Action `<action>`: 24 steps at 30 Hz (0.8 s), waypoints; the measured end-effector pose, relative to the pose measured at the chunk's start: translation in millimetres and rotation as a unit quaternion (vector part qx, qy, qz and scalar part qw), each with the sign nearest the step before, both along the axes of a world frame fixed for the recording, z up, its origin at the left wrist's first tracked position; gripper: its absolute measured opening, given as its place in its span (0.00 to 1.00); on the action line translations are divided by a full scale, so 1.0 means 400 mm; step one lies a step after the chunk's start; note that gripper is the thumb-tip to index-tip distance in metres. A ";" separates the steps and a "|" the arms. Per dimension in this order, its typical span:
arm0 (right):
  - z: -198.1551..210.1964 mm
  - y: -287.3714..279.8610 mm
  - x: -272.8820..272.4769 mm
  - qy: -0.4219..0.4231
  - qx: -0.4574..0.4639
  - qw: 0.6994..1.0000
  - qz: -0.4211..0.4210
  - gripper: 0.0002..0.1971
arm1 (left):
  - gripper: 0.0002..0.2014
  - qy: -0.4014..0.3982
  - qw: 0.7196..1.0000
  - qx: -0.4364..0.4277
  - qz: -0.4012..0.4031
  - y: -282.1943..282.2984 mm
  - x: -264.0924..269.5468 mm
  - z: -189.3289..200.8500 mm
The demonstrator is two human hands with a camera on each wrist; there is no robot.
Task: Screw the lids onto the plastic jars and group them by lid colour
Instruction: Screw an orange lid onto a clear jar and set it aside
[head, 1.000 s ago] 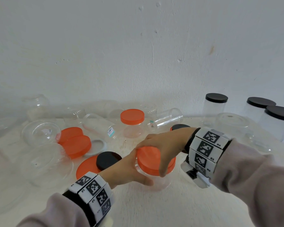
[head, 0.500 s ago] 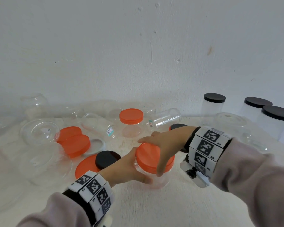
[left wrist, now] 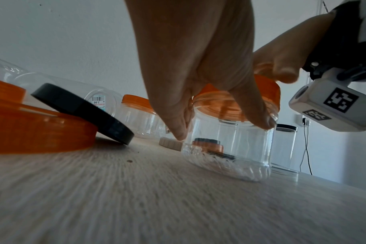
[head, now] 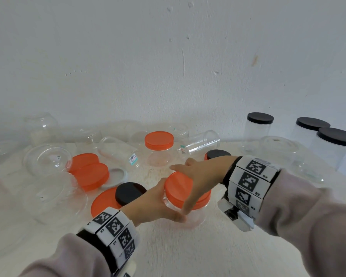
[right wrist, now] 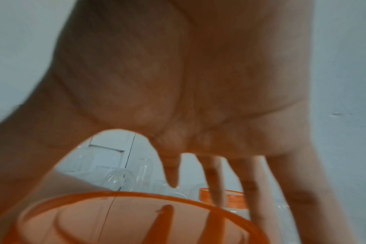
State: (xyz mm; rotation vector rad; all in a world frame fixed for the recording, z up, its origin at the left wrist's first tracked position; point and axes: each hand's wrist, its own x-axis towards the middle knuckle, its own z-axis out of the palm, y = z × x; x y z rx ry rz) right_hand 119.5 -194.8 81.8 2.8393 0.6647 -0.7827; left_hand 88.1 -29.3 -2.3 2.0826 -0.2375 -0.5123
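1. Comparing with a second back, the right hand [head: 196,176] has rotated round the orange lid [head: 178,188]: fingers that were wrapped over the near edge are now splayed out, index pointing off to the left. Jar has barely shifted on the surface [head: 188,252].
2. My read: that's one twist done and the hand is letting go to re-grip, so the lid is probably biting on the thread but maybe not fully tight.
3. Left hand [head: 158,202] comes in from the left, thumb and fingers curled round the clear jar [left wrist: 230,145] just under the lid, bracing it.
4. Right hand sits palm-down over the lid; the thumb drops past the near rim, the other fingers look loose and straight, not clamped.
5. The jar stands upright in the middle, between the loose orange and black lids on the left and the black-lidded jars [head: 260,132] at the back right. Another orange-lidded jar [head: 159,144] waits behind it.
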 end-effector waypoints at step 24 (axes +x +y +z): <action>0.005 0.019 -0.014 -0.056 0.014 0.998 -0.006 0.48 | 0.51 -0.002 1.000 -0.012 -0.009 0.004 0.009 -0.014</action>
